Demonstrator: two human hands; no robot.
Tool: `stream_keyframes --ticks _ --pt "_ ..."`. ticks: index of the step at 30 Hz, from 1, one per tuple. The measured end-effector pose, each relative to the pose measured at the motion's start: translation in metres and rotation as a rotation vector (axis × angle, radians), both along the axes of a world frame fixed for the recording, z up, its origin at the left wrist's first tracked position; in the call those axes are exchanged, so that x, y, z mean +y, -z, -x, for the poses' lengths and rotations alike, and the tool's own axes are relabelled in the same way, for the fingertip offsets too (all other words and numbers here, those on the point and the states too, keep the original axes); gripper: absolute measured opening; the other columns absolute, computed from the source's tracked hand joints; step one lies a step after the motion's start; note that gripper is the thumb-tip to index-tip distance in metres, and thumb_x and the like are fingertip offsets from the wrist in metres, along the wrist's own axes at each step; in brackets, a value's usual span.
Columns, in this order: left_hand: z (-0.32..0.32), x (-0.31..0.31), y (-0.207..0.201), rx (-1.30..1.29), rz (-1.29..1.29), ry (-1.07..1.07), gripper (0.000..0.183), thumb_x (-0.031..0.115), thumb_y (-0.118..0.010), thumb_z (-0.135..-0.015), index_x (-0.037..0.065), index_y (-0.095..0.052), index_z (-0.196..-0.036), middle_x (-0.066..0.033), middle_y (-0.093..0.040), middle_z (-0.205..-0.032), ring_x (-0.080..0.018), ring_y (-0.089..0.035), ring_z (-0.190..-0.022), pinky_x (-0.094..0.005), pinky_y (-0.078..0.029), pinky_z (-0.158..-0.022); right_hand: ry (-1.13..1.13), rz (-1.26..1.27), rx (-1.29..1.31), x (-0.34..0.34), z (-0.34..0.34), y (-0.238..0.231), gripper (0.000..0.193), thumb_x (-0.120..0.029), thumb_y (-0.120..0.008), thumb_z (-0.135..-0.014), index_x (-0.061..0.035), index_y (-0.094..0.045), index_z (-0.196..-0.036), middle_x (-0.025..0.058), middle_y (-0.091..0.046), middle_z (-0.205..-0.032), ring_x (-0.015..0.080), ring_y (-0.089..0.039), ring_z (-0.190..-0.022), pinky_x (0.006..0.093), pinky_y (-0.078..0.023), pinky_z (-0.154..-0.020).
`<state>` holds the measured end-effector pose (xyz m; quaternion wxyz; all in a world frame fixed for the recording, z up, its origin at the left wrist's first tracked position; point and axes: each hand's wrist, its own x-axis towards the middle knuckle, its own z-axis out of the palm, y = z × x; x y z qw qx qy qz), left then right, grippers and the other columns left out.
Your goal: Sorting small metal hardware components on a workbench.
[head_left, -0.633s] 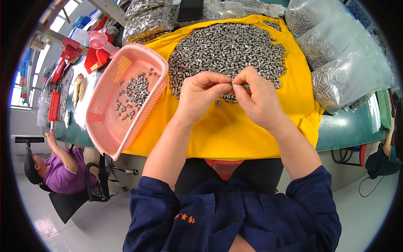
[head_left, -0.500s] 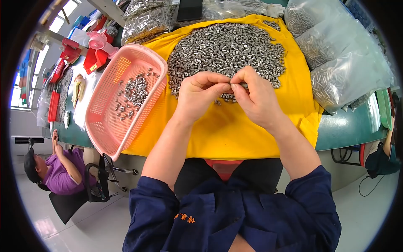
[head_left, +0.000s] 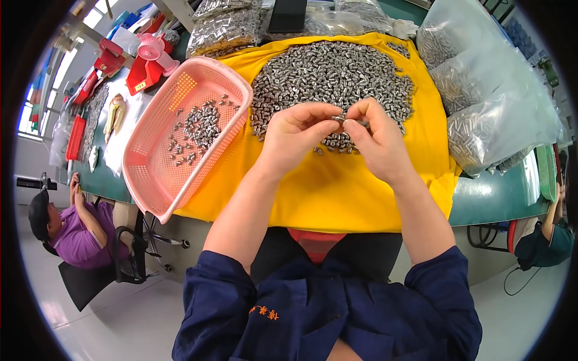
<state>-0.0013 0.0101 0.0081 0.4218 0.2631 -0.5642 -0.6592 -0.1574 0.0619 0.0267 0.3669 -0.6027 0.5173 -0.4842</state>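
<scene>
So both hands are busy with one small metal piece (head_left: 338, 119) right now, pretty much mid-view. The left hand (head_left: 298, 135) has it pinched between thumb and index finger, and the right hand (head_left: 382, 144) meets it from the other side with the same kind of pinch; the rest of the fingers are curled in, so I can't tell if anything else is tucked behind them. Compared with a split second ago, the fingertips look a touch further apart and more of the metal shows between them. The whole view has also swung a little, so everything sits slightly differently, but the stuff on the table (head_left: 481, 198) looks unchanged. Going by a clock centred on the hands: the big heap of metal parts (head_left: 328, 66) spreads out at 12 on the yellow cloth (head_left: 337, 204), with a loose part (head_left: 318, 150) close by at 7. The pink basket (head_left: 147, 138) is around 9, same scatter of parts inside as before. Clear bags (head_left: 475, 129) full of parts slump at 3, a black phone (head_left: 287, 15) lies at 11, and a pink fan (head_left: 153, 51) stands near 10. Over at 8, the co-worker in purple (head_left: 90, 234) now has both hands together, whereas in the oldest shot one arm is reaching toward the table.
</scene>
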Motion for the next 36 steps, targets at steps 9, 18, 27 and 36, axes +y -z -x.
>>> stream_keyframes --ticks 9,18,27,36 --pt "0.001 -0.001 0.002 -0.144 0.095 -0.065 0.012 0.001 -0.058 -0.079 -0.002 -0.06 -0.091 -0.0043 -0.062 -0.08 -0.0089 -0.058 -0.073 -0.02 -0.048 -0.066 0.015 0.156 0.288 0.0 0.001 -0.002 0.007 -0.006 -0.051 -0.079 -0.0027 -0.048 -0.085 0.0124 -0.058 -0.073 0.0271 -0.057 -0.063 0.0321 -0.043 -0.055" --pt "0.002 0.0 0.0 -0.154 0.018 -0.075 0.012 -0.006 -0.055 -0.078 -0.003 -0.059 -0.089 -0.0084 -0.062 -0.084 -0.0136 -0.06 -0.076 -0.0238 -0.049 -0.071 0.051 0.145 0.23 0.002 -0.001 -0.005 0.005 -0.006 -0.051 -0.08 -0.0022 -0.049 -0.082 0.0098 -0.055 -0.066 0.0207 -0.054 -0.056 0.0295 -0.042 -0.053" --pt "0.024 -0.03 -0.034 -0.455 0.461 -0.355 0.014 0.008 -0.063 -0.076 0.0 -0.063 -0.086 -0.0043 -0.064 -0.08 -0.0086 -0.059 -0.073 -0.021 -0.046 -0.068 0.212 0.181 0.039 0.004 0.012 -0.009 0.005 -0.006 -0.053 -0.082 -0.0026 -0.05 -0.083 0.0022 -0.052 -0.064 0.006 -0.045 -0.054 0.0212 -0.038 -0.049" --pt "0.085 -0.186 -0.038 -0.855 1.037 -0.425 0.019 0.022 -0.054 -0.078 0.012 -0.063 -0.092 -0.0088 -0.063 -0.081 -0.0255 -0.06 -0.075 -0.0329 -0.047 -0.07 0.132 0.446 0.127 0.008 0.003 -0.012 0.009 0.001 -0.053 -0.073 -0.0045 -0.049 -0.079 0.0092 -0.051 -0.069 0.0261 -0.052 -0.062 0.033 -0.042 -0.056"
